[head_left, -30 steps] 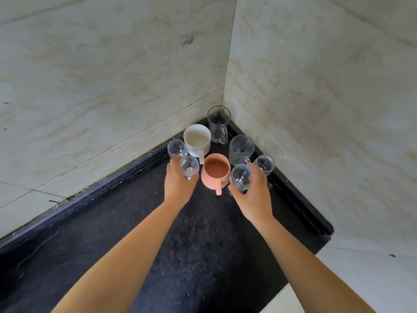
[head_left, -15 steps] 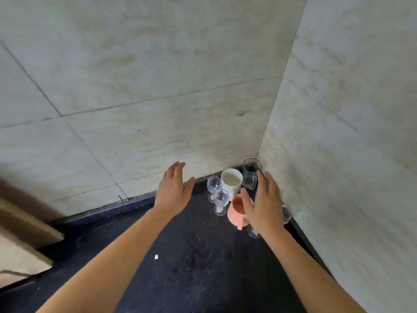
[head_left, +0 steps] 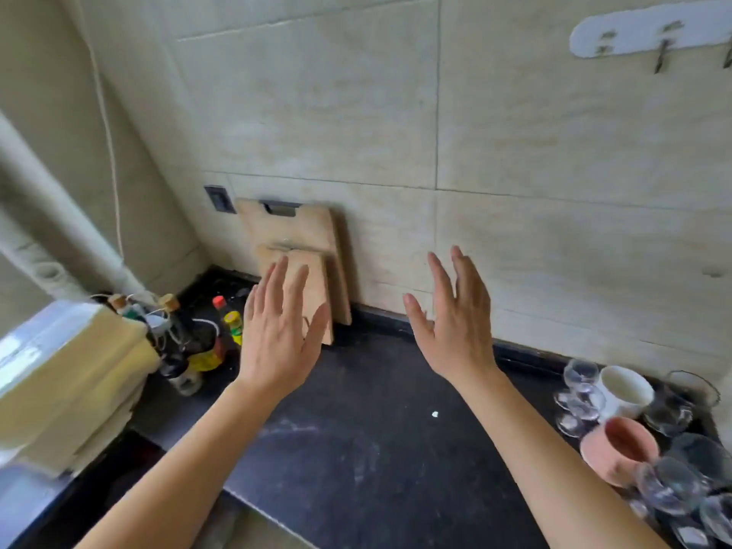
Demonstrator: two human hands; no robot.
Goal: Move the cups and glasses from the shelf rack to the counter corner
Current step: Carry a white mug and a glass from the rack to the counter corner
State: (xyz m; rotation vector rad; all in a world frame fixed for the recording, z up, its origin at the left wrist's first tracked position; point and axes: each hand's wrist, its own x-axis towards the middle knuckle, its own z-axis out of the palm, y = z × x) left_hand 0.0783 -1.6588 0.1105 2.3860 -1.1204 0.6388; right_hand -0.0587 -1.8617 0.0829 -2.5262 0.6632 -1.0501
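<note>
Both our hands, left hand (head_left: 277, 342) and right hand (head_left: 455, 330), spread empty; shelf rack probably off-frame, pink ceramic mug (head_left: 618, 449) cluster right of right hand.

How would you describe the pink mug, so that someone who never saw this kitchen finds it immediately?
Look along the black counter to its right end, where cups and glasses stand together. In front of the white mug stands the pink mug. It is the only coloured, opaque piece there; its other neighbours are clear glass.
</note>
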